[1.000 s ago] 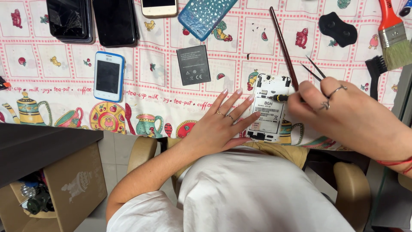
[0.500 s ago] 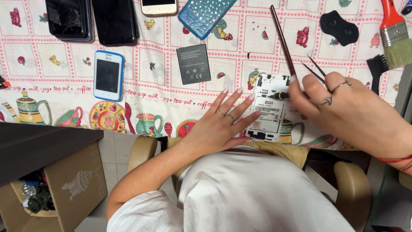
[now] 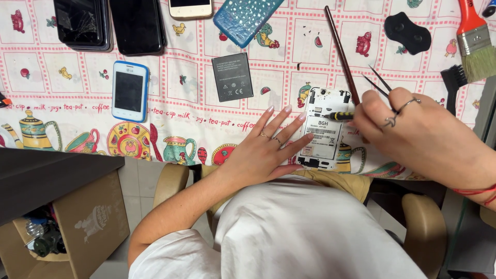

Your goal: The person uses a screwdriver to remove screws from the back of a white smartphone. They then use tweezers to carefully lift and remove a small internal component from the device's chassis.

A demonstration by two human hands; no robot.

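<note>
— What's the grip?
— Right hand [image 3: 418, 132] is closed around a screwdriver [image 3: 338, 115] and tweezers [image 3: 380, 85]; the tool handles are hidden in the fist.
— The other?
— Left hand [image 3: 266, 150] lies flat, fingers spread, steadying the phone [image 3: 324, 129] at the table [image 3: 289, 77] edge. Its lower edge is hard to make out.

the counter [image 3: 41, 77] wore a white cloth with pink checks and small prints of teapots, cups and fruit. the opened phone [image 3: 324, 129] was white, the small phone [image 3: 129, 91] white edged in blue. the battery [image 3: 232, 76] was dark grey, the case [image 3: 245, 16] teal with pale dots, the brush [image 3: 474, 36] orange-handled.
</note>
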